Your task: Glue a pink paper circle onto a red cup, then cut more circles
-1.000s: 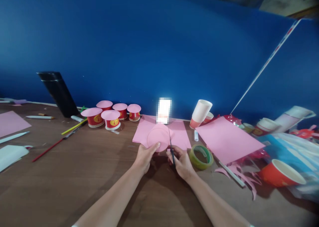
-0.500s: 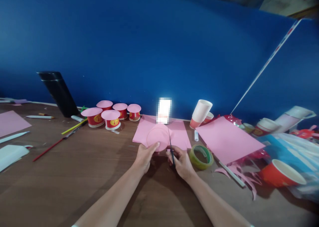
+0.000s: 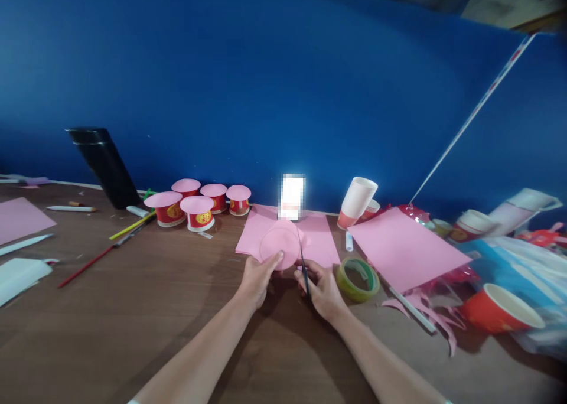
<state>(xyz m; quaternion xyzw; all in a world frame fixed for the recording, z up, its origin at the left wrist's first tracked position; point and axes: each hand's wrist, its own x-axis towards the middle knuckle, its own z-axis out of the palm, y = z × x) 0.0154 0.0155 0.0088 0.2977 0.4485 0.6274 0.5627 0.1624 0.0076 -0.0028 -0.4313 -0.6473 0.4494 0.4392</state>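
Note:
My left hand (image 3: pixel 260 280) pinches a piece of pink paper (image 3: pixel 279 246) with a circle outlined on it, the thumb lying on top. Dark scissors (image 3: pixel 304 268) are in my right hand (image 3: pixel 324 290), their blades pointing away from me along the right edge of the pink piece. Both hands are close together above the front of a stack of pink sheets (image 3: pixel 322 238). A roll of green tape (image 3: pixel 358 280) lies just right of my right hand.
Several red cups topped with pink discs (image 3: pixel 197 205) stand back left near a black bottle (image 3: pixel 104 168). At right are stacked white cups (image 3: pixel 359 197), a pink sheet (image 3: pixel 405 250), paper scraps (image 3: pixel 432 318) and a red cup (image 3: pixel 500 309) on its side. A bright pixelated patch stands behind the stack.
The scissors have tilted slightly, with their blades shifted a little left along the pink piece. My left hand keeps its hold and has barely moved.

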